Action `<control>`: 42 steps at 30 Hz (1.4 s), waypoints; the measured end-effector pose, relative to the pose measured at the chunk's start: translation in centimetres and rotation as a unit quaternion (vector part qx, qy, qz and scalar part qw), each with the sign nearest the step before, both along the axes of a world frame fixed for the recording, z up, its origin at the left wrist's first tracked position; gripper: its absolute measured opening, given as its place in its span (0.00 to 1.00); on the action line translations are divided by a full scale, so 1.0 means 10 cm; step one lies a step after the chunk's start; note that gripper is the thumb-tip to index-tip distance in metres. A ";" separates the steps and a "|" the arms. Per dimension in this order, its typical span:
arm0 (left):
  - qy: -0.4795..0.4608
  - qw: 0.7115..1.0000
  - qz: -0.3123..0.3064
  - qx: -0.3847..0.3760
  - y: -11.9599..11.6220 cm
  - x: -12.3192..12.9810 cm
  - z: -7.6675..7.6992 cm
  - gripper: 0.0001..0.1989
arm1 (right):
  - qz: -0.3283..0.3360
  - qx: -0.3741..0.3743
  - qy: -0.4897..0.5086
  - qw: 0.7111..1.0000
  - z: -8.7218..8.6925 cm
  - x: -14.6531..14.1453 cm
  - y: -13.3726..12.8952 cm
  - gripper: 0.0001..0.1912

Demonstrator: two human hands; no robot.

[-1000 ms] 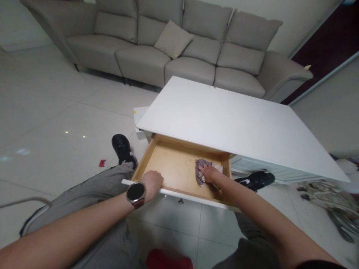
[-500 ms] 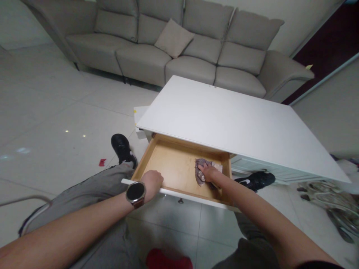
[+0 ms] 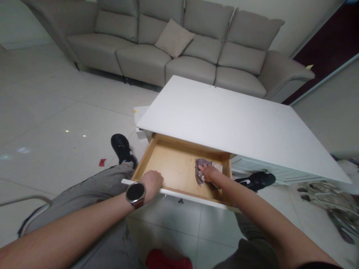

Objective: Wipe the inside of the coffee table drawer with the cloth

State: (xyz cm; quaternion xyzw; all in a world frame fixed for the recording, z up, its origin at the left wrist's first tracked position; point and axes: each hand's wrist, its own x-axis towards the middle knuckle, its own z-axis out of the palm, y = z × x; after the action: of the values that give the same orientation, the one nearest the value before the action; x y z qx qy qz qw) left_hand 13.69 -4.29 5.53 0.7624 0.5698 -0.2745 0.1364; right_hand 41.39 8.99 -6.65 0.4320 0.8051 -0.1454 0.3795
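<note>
A wooden drawer (image 3: 174, 164) is pulled out of the white coffee table (image 3: 224, 119). Its front, with a dark knob (image 3: 181, 201), faces me. My left hand (image 3: 152, 184), below a wristwatch, is closed over the left end of the drawer's front edge; its fingertips are hidden inside. In the right part of the drawer, my right hand (image 3: 209, 173) presses a crumpled, patterned cleaning cloth (image 3: 200, 180) against the bottom, its fingers gripping the fabric. Part of the cloth lies hidden under the hand.
Behind the table stands a long grey sofa (image 3: 146, 59) with a beige cushion (image 3: 174, 38). My black shoes (image 3: 121, 146) flank the drawer. A red scrap (image 3: 102, 162) lies on the tiled floor at left. A red object (image 3: 168, 259) is below me, and a tangled beige item (image 3: 331, 198) lies at right.
</note>
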 end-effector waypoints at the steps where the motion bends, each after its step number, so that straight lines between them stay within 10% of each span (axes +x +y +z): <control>1: 0.002 1.000 -0.001 -0.001 0.00 0.00 0.00 0.18 | -0.001 -0.001 -0.003 1.000 0.00 0.00 0.00 0.51; 42: -0.012 1.000 0.011 0.008 0.00 -0.03 -0.08 0.14 | 0.012 0.010 0.004 1.000 -0.03 0.00 0.00 0.46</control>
State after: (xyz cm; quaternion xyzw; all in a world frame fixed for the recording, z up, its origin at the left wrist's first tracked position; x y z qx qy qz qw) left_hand 13.35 -4.30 4.71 0.7603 0.5790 -0.2590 0.1400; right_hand 41.43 9.02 -6.99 0.4254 0.8129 -0.1347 0.3742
